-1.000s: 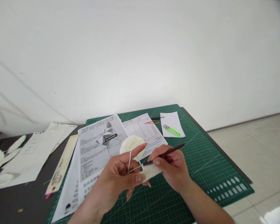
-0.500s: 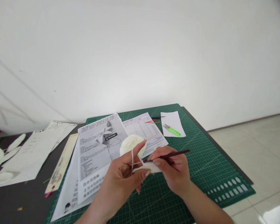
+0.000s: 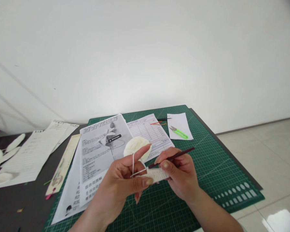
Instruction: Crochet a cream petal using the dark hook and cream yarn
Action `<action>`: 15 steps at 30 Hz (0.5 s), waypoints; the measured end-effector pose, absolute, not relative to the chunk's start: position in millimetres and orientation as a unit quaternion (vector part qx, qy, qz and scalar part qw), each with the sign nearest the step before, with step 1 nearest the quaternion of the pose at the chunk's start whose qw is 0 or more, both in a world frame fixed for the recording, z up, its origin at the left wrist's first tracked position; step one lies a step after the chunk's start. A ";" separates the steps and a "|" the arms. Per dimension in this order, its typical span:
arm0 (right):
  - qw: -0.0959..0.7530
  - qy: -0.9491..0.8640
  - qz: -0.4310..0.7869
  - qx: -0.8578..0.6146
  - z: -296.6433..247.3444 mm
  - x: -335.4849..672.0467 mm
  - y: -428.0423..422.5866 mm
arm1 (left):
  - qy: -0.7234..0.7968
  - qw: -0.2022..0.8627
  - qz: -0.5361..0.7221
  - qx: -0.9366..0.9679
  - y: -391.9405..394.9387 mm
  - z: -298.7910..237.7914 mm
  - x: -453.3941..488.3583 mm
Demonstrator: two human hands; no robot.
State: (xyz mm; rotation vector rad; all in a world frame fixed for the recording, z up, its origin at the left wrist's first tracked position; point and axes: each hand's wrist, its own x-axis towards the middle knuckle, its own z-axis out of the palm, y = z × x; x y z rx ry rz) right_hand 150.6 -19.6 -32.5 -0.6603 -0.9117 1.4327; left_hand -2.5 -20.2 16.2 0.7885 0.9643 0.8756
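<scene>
A strip of white crochet work is pinched between the thumb and fingers of my left hand. White yarn loops over that hand's raised index finger. My right hand grips a crochet hook by its dark brown handle, and its fingers also touch the right end of the strip. The hook's thin metal shaft points left, through or beside the top edge of the work, with its tip near the yarn. Just behind my hands sits a ball of cream yarn.
Printed sheets and a form lie on the green cutting mat. Green thread snips rest on white paper. At left are a long bookmark-like strip, handwritten pages and white petal-shaped pieces. A wall stands behind.
The hook's shaft now reaches further left past the work, toward the yarn. More of the crocheted strip shows between my hands. The view has shifted slightly.
</scene>
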 end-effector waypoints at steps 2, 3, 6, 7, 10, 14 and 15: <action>0.616 -0.399 0.617 -0.285 -31.1 150.7 -19.5 | 0.442 0.724 0.392 0.356 -20.5 16.8 -2.6; 0.617 -0.400 0.615 -0.284 -30.5 150.7 -19.5 | 0.445 0.723 0.392 0.355 -20.7 16.7 -2.7; 0.619 -0.402 0.613 -0.280 -29.8 150.7 -19.6 | 0.438 0.722 0.401 0.354 -21.0 15.8 -3.2; 0.619 -0.399 0.617 -0.277 -29.9 150.7 -19.7 | 0.435 0.723 0.402 0.355 -21.0 15.6 -3.2; 0.615 -0.385 0.632 -0.270 -30.8 150.8 -19.9 | 0.435 0.721 0.402 0.359 -21.2 15.9 -2.6; 0.613 -0.375 0.635 -0.283 -31.5 150.7 -19.6 | 0.457 0.711 0.400 0.353 -22.9 16.3 -0.7; 0.612 -0.375 0.634 -0.289 -31.4 150.6 -19.6 | 0.462 0.709 0.398 0.356 -23.6 15.8 -0.1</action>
